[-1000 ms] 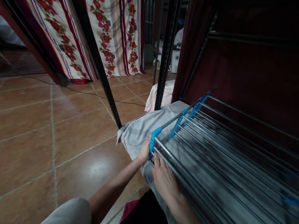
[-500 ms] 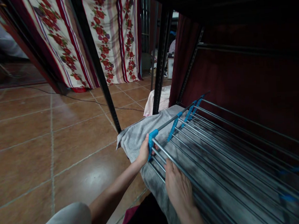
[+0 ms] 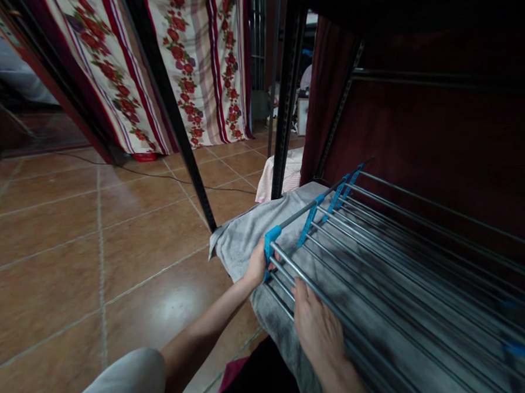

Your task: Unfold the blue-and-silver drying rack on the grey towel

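Fingers of left hand (image 3: 257,264) curled round blue bracket (image 3: 271,237); right hand (image 3: 319,328), back uppermost, at rods (image 3: 293,266) (grip unclear).

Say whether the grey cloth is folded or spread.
Spread: the grey cloth lies broadly beneath the metal bars, its near edge draping down.

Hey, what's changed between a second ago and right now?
The right hand has moved rightward along the metal rack, away from its near blue corner bracket; whether it grips a rod is unclear. The left hand stays on that bracket, and the rack remains over the grey cloth.
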The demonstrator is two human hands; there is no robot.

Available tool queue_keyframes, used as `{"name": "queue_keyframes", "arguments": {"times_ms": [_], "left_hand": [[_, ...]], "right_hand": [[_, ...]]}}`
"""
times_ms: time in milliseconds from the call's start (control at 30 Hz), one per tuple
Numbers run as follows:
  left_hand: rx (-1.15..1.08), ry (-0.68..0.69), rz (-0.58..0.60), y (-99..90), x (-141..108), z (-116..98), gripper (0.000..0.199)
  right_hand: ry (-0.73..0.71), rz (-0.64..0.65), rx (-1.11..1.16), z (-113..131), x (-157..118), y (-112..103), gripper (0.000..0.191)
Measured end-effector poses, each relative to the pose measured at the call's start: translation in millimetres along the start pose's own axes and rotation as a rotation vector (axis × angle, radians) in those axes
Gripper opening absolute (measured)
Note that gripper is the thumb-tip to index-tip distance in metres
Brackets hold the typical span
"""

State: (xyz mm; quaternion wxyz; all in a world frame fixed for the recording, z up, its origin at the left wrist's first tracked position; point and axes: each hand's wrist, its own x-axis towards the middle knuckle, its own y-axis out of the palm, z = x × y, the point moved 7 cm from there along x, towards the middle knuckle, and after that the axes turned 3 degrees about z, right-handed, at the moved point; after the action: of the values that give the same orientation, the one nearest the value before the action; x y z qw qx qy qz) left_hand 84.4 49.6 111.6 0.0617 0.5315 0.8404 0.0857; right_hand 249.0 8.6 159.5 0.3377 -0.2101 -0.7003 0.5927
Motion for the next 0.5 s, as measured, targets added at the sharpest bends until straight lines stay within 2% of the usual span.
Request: {"name": "queue_keyframes", "arguments": {"times_ms": [233, 500], "left_hand": [[0.009, -0.009, -0.017, -2.8, 2, 6, 0.071], [0.056, -0.013, -0.027, -8.1, 6, 16, 0.072]], "right_hand": [[-0.015, -0.033, -0.014, 0, -1, 0, 0.031], [-0.009, 0.010, 0.007, 0, 1, -1, 0.030]]}}
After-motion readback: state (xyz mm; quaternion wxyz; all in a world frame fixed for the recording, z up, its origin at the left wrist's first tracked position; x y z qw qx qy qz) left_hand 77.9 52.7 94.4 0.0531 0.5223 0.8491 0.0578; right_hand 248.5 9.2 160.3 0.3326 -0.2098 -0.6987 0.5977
